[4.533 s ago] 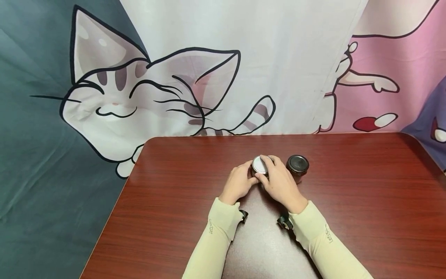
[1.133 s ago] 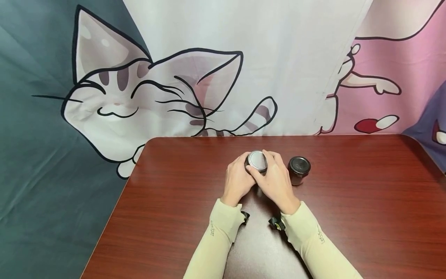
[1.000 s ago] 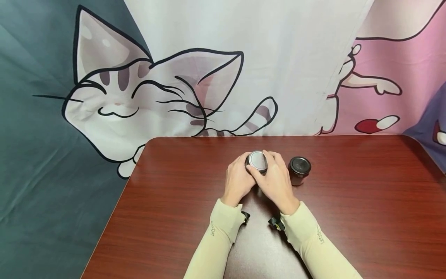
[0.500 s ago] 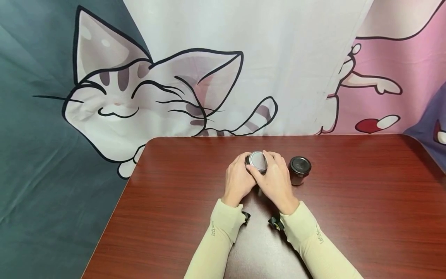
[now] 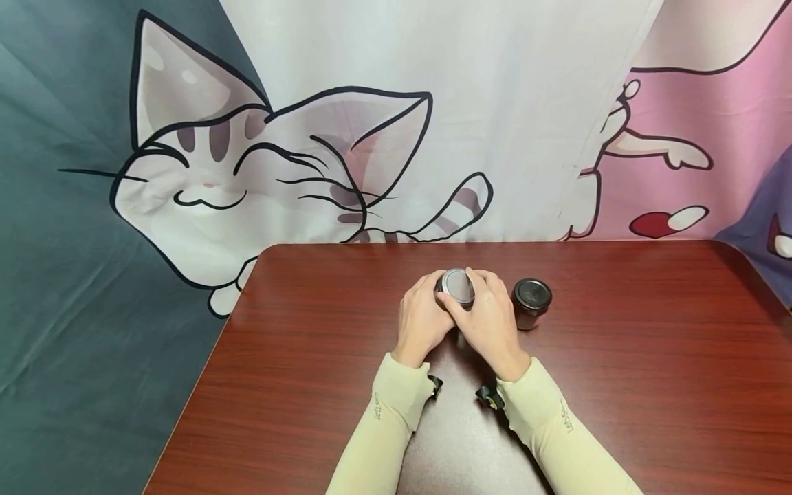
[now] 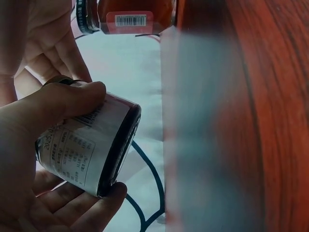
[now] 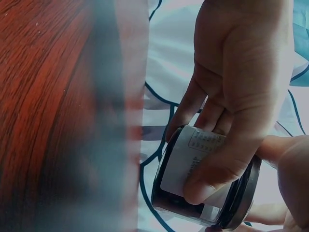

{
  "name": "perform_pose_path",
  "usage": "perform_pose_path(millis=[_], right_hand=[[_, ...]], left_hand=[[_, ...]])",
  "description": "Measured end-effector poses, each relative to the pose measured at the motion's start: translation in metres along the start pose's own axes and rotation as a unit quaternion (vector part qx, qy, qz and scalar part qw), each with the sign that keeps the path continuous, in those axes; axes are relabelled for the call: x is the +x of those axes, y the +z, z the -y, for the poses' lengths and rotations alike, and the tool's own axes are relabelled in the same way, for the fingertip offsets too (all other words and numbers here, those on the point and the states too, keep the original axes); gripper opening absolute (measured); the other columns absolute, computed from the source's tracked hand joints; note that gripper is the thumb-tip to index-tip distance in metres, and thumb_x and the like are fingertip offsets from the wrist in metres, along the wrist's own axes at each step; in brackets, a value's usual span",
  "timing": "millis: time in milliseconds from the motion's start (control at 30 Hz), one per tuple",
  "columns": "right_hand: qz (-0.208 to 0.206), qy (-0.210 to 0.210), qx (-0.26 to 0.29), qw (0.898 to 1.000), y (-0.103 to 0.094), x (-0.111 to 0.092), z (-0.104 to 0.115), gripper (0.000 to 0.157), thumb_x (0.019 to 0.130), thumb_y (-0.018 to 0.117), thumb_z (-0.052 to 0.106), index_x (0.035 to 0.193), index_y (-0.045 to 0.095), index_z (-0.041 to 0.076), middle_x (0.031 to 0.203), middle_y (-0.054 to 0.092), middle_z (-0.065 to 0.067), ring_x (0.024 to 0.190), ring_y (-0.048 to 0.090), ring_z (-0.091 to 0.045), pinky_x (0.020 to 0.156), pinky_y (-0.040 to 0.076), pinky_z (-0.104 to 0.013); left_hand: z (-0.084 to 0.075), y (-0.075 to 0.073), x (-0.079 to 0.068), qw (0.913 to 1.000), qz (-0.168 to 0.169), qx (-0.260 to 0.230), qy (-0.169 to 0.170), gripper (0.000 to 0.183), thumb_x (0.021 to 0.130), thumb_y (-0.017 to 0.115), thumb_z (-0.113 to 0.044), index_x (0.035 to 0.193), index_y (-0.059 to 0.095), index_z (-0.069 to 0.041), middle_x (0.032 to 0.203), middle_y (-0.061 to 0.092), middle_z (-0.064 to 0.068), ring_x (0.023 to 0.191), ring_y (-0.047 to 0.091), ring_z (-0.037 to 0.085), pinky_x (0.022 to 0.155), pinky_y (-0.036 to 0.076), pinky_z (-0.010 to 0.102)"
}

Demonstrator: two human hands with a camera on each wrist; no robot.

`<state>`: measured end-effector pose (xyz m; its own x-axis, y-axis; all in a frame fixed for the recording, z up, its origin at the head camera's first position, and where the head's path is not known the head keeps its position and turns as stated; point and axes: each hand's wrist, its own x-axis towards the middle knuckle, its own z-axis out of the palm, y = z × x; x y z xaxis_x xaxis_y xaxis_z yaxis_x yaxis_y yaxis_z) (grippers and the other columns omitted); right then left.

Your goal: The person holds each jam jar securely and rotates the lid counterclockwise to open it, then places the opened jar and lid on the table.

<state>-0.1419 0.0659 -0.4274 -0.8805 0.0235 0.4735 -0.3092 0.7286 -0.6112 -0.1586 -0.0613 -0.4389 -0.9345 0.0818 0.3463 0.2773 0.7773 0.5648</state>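
Observation:
My left hand [image 5: 423,320] grips the body of a glass jar [image 6: 77,154], its thumb over the white printed label and its fingers curled beneath. The jar's silver lid [image 5: 457,286] faces up toward the head camera. My right hand [image 5: 491,320] wraps round the lid end, thumb on the near side and fingers on the far side. Both wrist views show the jar tilted, its base raised off the table. In the right wrist view, the left hand [image 7: 246,96] covers part of the label, and the right hand [image 7: 294,183] is at the lid.
A second jar with a black lid [image 5: 532,294] stands upright on the table, just right of my right hand. The red-brown wooden table [image 5: 297,357] has rounded far corners. Behind it hangs a curtain [image 5: 526,103] printed with cartoon cats.
Since the oldest frame, both hands and the held jar have shifted slightly left, and the jar's lid shows more fully. Over the last second, hands and jar barely move.

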Motion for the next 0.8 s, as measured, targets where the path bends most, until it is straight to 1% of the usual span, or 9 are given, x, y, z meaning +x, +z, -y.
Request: perform_pose_path(millis=[200, 367, 800], right_hand=[[0.008, -0.005, -0.004, 1.000, -0.0009, -0.0004, -0.0010, 0.067, 0.083, 0.081, 0.037, 0.124, 0.063, -0.011, 0.118, 0.062, -0.026, 0.108, 0.058, -0.042, 0.092, 0.047, -0.052], [0.014, -0.007, -0.002, 1.000, -0.0018, 0.0007, -0.0007, 0.066, 0.083, 0.082, 0.036, 0.124, 0.063, -0.011, 0.119, 0.062, -0.026, 0.107, 0.058, -0.042, 0.093, 0.046, -0.051], [0.025, -0.008, -0.005, 1.000, -0.0039, 0.0019, -0.0009, 0.064, 0.082, 0.083, 0.035, 0.124, 0.064, -0.010, 0.119, 0.062, -0.026, 0.107, 0.058, -0.042, 0.092, 0.047, -0.052]], left_hand=[[0.0013, -0.0009, 0.0001, 1.0000, 0.008, -0.001, 0.000, 0.053, 0.077, 0.081, -0.029, 0.127, 0.067, -0.015, 0.116, 0.070, 0.001, 0.102, 0.069, 0.023, 0.087, 0.054, 0.038], [0.0023, -0.0021, 0.0008, 0.9999, 0.013, -0.004, 0.001, 0.056, 0.075, 0.083, -0.032, 0.126, 0.067, -0.016, 0.116, 0.070, 0.001, 0.102, 0.069, 0.022, 0.086, 0.055, 0.038], [0.0030, -0.0038, 0.0015, 0.9998, 0.018, 0.003, 0.009, 0.056, 0.074, 0.084, -0.034, 0.125, 0.068, -0.017, 0.114, 0.070, 0.000, 0.098, 0.069, 0.022, 0.082, 0.055, 0.038]])
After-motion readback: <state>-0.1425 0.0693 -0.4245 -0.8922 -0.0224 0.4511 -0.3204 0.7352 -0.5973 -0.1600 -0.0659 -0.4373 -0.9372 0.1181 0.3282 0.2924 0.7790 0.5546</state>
